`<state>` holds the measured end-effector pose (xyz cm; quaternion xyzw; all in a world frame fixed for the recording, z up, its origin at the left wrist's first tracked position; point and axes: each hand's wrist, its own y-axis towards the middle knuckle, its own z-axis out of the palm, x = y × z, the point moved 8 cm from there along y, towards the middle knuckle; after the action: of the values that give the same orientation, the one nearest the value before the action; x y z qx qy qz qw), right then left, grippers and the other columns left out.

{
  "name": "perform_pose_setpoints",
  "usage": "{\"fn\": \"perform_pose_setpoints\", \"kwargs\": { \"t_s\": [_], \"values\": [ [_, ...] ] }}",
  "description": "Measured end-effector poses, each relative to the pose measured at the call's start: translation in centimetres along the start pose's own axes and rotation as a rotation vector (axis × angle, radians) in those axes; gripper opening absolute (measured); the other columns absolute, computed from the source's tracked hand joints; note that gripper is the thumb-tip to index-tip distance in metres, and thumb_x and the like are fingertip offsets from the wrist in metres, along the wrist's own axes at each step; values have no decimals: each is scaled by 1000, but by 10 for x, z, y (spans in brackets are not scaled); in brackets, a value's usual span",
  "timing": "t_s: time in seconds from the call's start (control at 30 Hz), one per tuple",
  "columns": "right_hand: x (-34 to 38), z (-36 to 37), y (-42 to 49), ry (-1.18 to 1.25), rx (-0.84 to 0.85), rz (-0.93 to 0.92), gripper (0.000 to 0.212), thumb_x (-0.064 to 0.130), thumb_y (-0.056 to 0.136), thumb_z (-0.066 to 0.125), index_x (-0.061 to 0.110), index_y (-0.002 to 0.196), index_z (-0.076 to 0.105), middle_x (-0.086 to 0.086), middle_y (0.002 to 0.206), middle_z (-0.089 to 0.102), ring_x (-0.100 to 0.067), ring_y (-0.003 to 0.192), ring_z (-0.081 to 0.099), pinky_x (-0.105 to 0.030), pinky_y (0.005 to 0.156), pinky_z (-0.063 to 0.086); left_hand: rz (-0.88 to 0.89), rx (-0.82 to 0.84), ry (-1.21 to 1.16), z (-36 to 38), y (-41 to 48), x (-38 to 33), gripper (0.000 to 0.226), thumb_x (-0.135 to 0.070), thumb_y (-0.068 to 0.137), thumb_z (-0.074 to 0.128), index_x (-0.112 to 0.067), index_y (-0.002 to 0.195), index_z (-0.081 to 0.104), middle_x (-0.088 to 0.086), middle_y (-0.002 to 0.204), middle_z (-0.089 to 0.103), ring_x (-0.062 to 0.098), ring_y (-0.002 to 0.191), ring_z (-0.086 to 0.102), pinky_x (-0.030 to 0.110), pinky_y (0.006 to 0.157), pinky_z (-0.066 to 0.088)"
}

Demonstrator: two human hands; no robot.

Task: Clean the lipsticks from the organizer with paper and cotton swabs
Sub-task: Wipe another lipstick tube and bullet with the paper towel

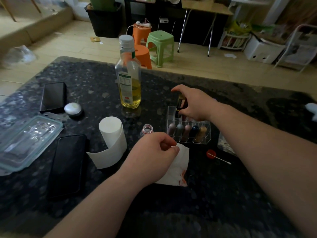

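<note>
Pale wood floor (72, 42); plastic stools (161, 47) (green, orange); folding table (205, 9).

Bottle (129, 73) behind organizer (188, 129), left.

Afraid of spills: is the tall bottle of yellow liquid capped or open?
Capped. The tall bottle stands upright, its pale cap sitting on the neck.

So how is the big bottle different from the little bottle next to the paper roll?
The big bottle stands much taller than the little bottle. The big bottle has its pale cap on; the little bottle is open. The big bottle holds yellow liquid; the little bottle's contents are unclear. Both are see-through and stand upright on the table.
</note>
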<state>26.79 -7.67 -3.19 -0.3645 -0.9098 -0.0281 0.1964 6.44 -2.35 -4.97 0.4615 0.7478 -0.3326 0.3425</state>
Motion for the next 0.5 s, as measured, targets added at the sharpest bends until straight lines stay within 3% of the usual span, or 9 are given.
{"fn": "perform_pose_setpoints", "kwargs": {
  "t_s": [0.3,0.5],
  "values": [
    [-3,-6,-8,-53,-19,5,71,14,88,73,40,142,35,-3,126,62,-21,110,61,-36,94,51,-22,38,14,6,1,4,17,-41,95,67,-34,109,71,-18,90,68,-5,84,62,5,63,40],
    [1,-2,-9,-57,-34,10,56,15,88,72,34,130,41,-1,112,61,-19,97,59,-34,82,48,-18,40,19,9,2,4,17,-41,94,68,-33,109,72,-18,88,68,-6,83,62,3,61,41]
  ]
}}
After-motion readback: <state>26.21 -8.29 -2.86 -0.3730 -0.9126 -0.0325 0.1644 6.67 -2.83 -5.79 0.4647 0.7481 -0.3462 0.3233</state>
